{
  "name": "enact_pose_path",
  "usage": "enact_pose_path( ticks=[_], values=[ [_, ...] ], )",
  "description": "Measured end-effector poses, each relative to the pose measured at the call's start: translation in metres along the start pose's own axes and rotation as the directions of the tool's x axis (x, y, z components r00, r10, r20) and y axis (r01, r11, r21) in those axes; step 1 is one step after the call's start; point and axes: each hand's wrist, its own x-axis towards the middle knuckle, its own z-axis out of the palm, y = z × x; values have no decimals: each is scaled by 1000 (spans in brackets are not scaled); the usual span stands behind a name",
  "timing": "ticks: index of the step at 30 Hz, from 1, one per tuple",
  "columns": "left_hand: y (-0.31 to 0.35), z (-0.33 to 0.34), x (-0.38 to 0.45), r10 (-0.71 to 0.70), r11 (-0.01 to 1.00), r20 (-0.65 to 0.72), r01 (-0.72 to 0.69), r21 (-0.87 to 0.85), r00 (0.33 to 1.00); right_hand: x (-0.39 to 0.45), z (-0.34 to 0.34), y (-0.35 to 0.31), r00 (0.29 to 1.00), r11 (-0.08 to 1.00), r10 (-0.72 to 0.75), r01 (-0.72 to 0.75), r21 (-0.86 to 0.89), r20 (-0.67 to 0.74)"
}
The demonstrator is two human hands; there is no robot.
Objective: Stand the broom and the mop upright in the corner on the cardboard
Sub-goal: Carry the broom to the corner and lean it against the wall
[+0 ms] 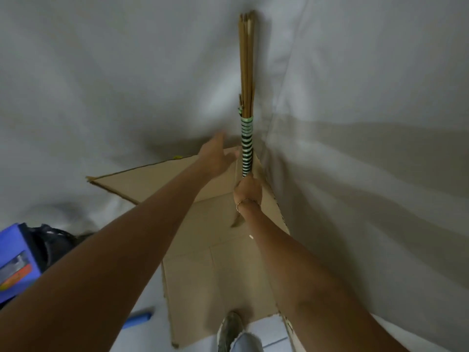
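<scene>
The broom, upright in the corner at the upper centre, looks light, stiff and top-heavy; the right hand grips its striped binding, the left hand spread beside it.

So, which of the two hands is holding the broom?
The right hand, the one with the bracelet, grips the broom below its green striped binding. The left hand is open beside it, holding nothing.

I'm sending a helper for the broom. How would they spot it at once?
Look where the two white walls meet, above the cardboard on the floor. The broom stands upright there, held low by the right hand. Its green-and-white striped binding marks it.
</scene>
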Motion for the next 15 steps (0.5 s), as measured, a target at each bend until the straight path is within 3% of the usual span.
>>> enact_pose_path(
  ticks=[4,8,15],
  values=[
    [-26,-43,-73,-47,972,52,34,234,998,-64,-24,-19,988,982,-146,151,-112,46],
    [-48,-102,-185,-34,913,78,-1,408,996,-174,-39,-30,912,887,-377,406,-220,165],
    [-90,-179,-404,-45,869,-135,106,484,990,-354,-43,-56,785,690,-546,619,-375,292]
  ],
)
